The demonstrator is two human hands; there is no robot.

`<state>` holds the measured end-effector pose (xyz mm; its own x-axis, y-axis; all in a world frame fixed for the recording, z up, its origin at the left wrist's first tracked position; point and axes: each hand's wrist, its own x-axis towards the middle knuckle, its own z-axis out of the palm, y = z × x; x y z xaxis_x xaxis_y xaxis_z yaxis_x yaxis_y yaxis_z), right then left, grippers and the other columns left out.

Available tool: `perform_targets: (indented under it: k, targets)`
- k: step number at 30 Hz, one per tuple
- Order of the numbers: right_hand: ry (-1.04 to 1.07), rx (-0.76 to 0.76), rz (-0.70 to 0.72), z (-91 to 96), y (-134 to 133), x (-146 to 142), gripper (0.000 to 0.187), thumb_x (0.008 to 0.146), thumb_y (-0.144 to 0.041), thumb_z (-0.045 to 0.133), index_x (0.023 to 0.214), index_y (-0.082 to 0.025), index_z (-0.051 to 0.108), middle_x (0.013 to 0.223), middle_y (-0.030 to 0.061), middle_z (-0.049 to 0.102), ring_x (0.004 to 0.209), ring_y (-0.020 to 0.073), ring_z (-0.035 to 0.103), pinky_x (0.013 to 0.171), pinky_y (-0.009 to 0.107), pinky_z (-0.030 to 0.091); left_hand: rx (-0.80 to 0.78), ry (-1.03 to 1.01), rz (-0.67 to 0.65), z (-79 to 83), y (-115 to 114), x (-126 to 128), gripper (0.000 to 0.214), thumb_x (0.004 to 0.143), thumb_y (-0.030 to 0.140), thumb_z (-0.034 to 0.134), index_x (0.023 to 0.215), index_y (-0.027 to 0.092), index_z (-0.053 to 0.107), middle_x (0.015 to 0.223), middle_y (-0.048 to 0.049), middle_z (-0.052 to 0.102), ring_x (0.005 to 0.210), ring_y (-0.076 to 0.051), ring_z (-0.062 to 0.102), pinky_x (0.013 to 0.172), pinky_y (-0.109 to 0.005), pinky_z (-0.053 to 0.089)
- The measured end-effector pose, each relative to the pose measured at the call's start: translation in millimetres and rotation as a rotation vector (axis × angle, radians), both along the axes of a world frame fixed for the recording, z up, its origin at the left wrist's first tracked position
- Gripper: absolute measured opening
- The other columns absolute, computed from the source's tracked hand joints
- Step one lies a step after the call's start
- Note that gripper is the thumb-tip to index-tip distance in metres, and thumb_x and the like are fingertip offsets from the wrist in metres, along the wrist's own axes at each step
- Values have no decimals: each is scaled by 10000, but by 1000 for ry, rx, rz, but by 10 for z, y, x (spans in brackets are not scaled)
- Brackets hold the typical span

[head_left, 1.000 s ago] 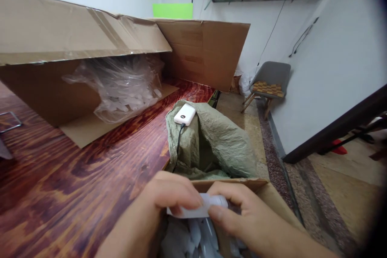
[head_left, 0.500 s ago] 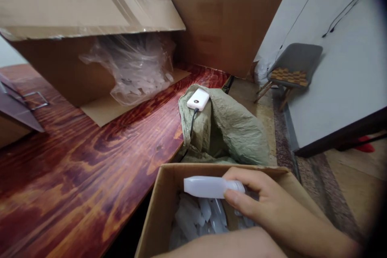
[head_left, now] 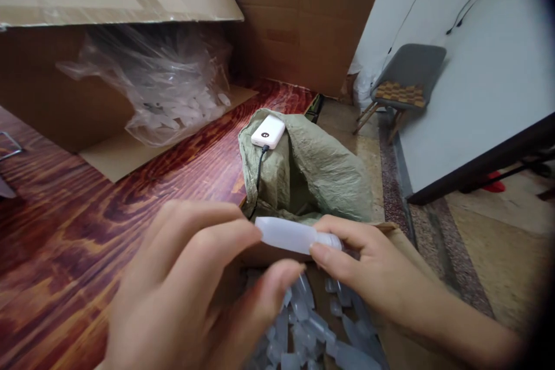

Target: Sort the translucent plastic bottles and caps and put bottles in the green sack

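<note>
A translucent white plastic tube (head_left: 288,235) lies nearly level above an open cardboard box. My right hand (head_left: 368,254) pinches its ribbed right end between thumb and fingers. My left hand (head_left: 195,283) is raised at the tube's flat left end, thumb and fingers apart, the index fingertip at or very near that end. Whether it touches the tube I cannot tell. Beneath both hands, the box (head_left: 399,243) holds many similar translucent tubes (head_left: 312,324), lying loose. My left hand hides part of the box.
On the wooden table (head_left: 195,185) a large cardboard box (head_left: 277,17) holds a clear plastic bag (head_left: 173,87) of pale pieces. A green woven sack (head_left: 333,162) carries a white power bank (head_left: 269,130) with a black cable. A grey chair (head_left: 411,69) stands by the wall.
My left hand has come up from the bottom of the view to the tube's left end, its fingers apart. My right hand still holds the tube. The view has tilted down and shifted right.
</note>
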<state>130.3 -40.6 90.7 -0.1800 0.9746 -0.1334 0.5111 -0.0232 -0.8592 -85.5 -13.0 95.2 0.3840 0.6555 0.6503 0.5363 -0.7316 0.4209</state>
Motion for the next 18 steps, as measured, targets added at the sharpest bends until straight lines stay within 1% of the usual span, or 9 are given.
perform_targets:
  k: [2, 4, 6, 10, 12, 14, 15, 17, 18]
  targets:
    - [15, 19, 44, 15, -5, 4, 220, 872, -375, 563, 766, -196, 633, 704, -20, 586, 689, 125, 541, 615, 218, 408, 82, 166, 34, -66, 6, 24, 345, 839, 302, 672, 1142, 222, 526, 1089, -48, 584, 977, -207, 569, 833, -339, 456]
    - [16, 52, 102, 14, -15, 6, 214, 877, -367, 581, 766, -193, 634, 735, -17, 603, 712, 125, 551, 646, 221, 415, -28, 241, -76, -114, 6, 70, 266, 911, 298, 562, 1154, 199, 518, 1034, -51, 609, 922, -190, 598, 759, -307, 476]
    - [19, 79, 160, -5, -24, 3, 282, 905, -418, 564, 759, -183, 619, 744, -14, 595, 704, 117, 539, 647, 221, 404, -160, 257, -169, -135, 5, 104, 150, 950, 270, 472, 1069, 209, 541, 911, -21, 624, 799, -158, 616, 644, -272, 469]
    - [79, 47, 302, -80, -47, -23, 582, 944, -643, 323, 662, -167, 505, 666, -20, 504, 636, 100, 470, 590, 221, 357, -182, 170, -243, -109, -3, 114, 106, 919, 198, 487, 978, 211, 574, 795, 20, 617, 693, -115, 604, 591, -233, 438]
    - [70, 1, 357, -108, -66, -32, 665, 929, -690, 198, 641, -164, 485, 648, -17, 485, 625, 101, 461, 571, 222, 349, -193, 123, -265, -90, 0, 106, 107, 897, 157, 496, 916, 201, 592, 731, 38, 603, 635, -87, 581, 562, -204, 413]
    - [33, 32, 359, -119, -88, -22, 688, 916, -707, 189, 749, -168, 583, 726, 0, 566, 678, 117, 521, 610, 224, 392, -223, 78, -227, -86, 17, 94, 137, 892, 155, 495, 802, 186, 594, 658, 46, 579, 567, -67, 548, 525, -185, 384]
    - [-9, 103, 326, -119, -98, -9, 674, 907, -715, 225, 886, -180, 634, 803, 15, 617, 728, 133, 560, 652, 233, 424, -250, 57, -183, -91, 32, 87, 187, 896, 170, 493, 731, 179, 578, 615, 48, 558, 529, -62, 526, 503, -181, 368]
    - [-152, 354, 264, -116, -115, 24, 655, 880, -718, 347, 1183, -198, 603, 925, 52, 673, 813, 172, 614, 733, 266, 466, -332, 11, -79, -111, 71, 67, 313, 909, 226, 483, 602, 172, 508, 529, 52, 489, 464, -61, 472, 459, -184, 332]
    - [-243, 502, 266, -117, -119, 39, 664, 869, -702, 411, 1268, -193, 561, 916, 62, 683, 803, 182, 626, 733, 278, 474, -391, -10, -41, -124, 93, 56, 358, 915, 259, 470, 567, 173, 476, 504, 52, 462, 450, -66, 455, 448, -188, 322]
